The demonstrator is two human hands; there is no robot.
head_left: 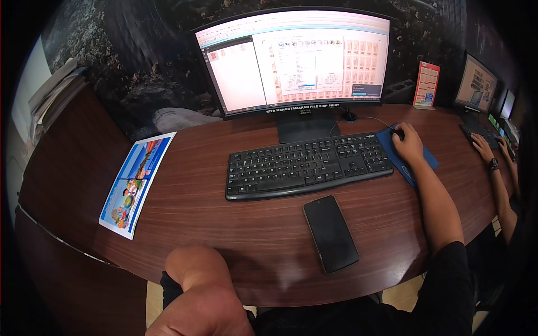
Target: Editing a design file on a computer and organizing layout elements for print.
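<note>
My right hand (408, 143) rests over a black computer mouse (398, 134), fingers curved round it. The mouse sits on a blue mouse pad (424, 158), just right of a black keyboard (305, 167). Of my left arm (199, 274) only a bent, bare part shows, leaning on the desk's near edge; the left hand is out of the picture. A dark smartphone (330, 234) lies screen up between the keyboard and the near edge. Behind the keyboard, a wide monitor (322, 61) is lit, with an open dialog and a dropdown list over a grid of small repeated prints.
A printed blue-and-white sheet (137, 182) lies at the desk's left. Stacked papers (53, 98) stand on the far-left partition. A red desk calendar (427, 84) stands right of the monitor. Farther right, another person's hands (483, 147) are at a second keyboard before a smaller monitor (476, 84).
</note>
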